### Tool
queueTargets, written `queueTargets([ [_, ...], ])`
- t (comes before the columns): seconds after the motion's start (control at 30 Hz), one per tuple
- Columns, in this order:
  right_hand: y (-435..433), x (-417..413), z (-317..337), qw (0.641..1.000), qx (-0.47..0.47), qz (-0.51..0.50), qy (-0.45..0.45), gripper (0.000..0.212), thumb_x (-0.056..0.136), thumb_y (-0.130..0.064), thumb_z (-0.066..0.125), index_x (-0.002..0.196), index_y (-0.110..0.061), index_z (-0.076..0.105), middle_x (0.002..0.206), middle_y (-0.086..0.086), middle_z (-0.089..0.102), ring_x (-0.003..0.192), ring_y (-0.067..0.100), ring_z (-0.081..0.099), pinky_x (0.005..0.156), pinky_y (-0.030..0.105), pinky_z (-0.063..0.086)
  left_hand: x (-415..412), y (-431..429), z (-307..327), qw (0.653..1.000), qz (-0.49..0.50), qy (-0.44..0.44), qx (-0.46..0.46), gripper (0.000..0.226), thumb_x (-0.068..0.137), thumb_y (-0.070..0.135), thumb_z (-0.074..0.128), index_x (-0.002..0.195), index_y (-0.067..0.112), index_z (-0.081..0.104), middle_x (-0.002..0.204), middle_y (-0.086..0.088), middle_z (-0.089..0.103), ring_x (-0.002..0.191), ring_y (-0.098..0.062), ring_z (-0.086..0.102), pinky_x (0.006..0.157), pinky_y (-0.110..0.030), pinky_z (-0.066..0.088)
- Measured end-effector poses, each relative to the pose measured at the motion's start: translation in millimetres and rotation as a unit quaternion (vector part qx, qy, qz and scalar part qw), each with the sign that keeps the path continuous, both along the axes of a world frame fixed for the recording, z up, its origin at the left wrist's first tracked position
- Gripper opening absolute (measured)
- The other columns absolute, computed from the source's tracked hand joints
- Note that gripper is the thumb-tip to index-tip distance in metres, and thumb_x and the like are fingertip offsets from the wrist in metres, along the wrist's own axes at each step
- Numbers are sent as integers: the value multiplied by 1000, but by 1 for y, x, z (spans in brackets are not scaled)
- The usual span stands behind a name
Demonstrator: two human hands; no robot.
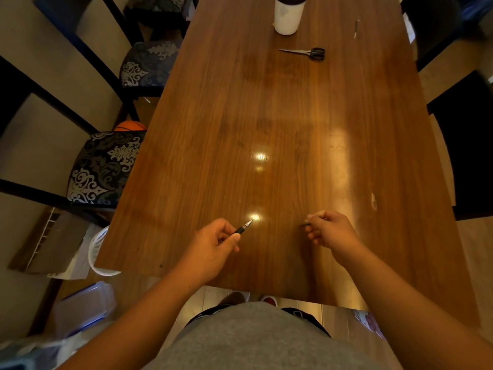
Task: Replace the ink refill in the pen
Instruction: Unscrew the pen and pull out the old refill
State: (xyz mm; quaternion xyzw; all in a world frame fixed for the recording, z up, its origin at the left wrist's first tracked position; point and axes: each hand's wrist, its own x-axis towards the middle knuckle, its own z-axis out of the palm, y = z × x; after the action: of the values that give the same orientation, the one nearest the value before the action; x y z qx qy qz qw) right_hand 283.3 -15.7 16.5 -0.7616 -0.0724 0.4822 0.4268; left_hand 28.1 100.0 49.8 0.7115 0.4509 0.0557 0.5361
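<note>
My left hand (pixel 213 244) is closed around the front part of a pen (pixel 244 227), a black grip with a silver cone tip that points up and to the right over the wooden table (pixel 266 116). About a hand's width to the right, my right hand (pixel 329 231) is closed on a small dark piece (pixel 305 224) that just sticks out at the fingertips; most of it is hidden. A thin pen-like stick (pixel 356 28) lies at the far right of the table.
A white cylindrical container (pixel 288 14) stands at the far end, with black-handled scissors (pixel 306 52) lying just in front of it. Patterned chairs (pixel 104 169) line the left side and a dark chair (pixel 469 145) the right. A white basket (pixel 97 249) sits on the floor.
</note>
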Motion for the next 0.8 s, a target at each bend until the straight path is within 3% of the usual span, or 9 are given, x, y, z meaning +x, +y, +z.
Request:
queueTargets([
  [0.23, 7, -12, -22, 994, -84, 53, -52, 12, 91, -14, 63, 90, -2, 62, 75, 11, 68, 56, 16, 60, 48, 25, 49, 2, 8, -10, 999, 5, 24, -31, 10, 92, 27, 59, 83, 32, 60, 80, 9, 74, 53, -1, 53, 52, -25, 43],
  [0.37, 7, -10, -33, 990, -104, 48, -78, 11, 90, -13, 65, 86, -5, 59, 71, 11, 67, 53, 16, 60, 47, 27, 49, 2, 11, -12, 999, 7, 25, -47, 10, 92, 26, 59, 83, 31, 60, 78, 6, 74, 48, 1, 49, 48, -23, 40],
  [0.47, 5, -8, -38, 993, -96, 30, -69, 12, 89, -11, 66, 93, -6, 56, 77, 15, 67, 55, 18, 61, 47, 29, 52, 4, 12, -13, 998, 4, 27, -58, 11, 92, 27, 59, 83, 32, 60, 79, 5, 74, 48, -1, 50, 48, -24, 41],
  [0.63, -5, -7, -35, 990, -104, 28, -91, 35, 86, -17, 70, 112, -23, 46, 78, 10, 69, 56, 17, 66, 42, 25, 48, 12, 11, -14, 997, -9, 30, -64, 12, 92, 28, 60, 83, 36, 60, 81, 3, 74, 52, -1, 54, 50, -26, 43],
  [0.73, -12, -12, -28, 987, -102, 13, -126, 28, 86, -24, 71, 108, -23, 54, 75, 6, 69, 49, 11, 64, 40, 22, 44, 17, 6, -13, 997, -17, 30, -67, 12, 91, 28, 61, 82, 36, 59, 81, 0, 73, 65, -18, 64, 59, -34, 50],
  [0.8, -16, -18, -19, 992, -66, 30, -106, 15, 87, -28, 69, 100, -24, 62, 76, 4, 70, 45, 4, 62, 40, 18, 45, 22, 1, -12, 997, -27, 25, -69, 10, 90, 27, 62, 83, 34, 60, 80, -1, 72, 66, -15, 63, 60, -34, 51],
])
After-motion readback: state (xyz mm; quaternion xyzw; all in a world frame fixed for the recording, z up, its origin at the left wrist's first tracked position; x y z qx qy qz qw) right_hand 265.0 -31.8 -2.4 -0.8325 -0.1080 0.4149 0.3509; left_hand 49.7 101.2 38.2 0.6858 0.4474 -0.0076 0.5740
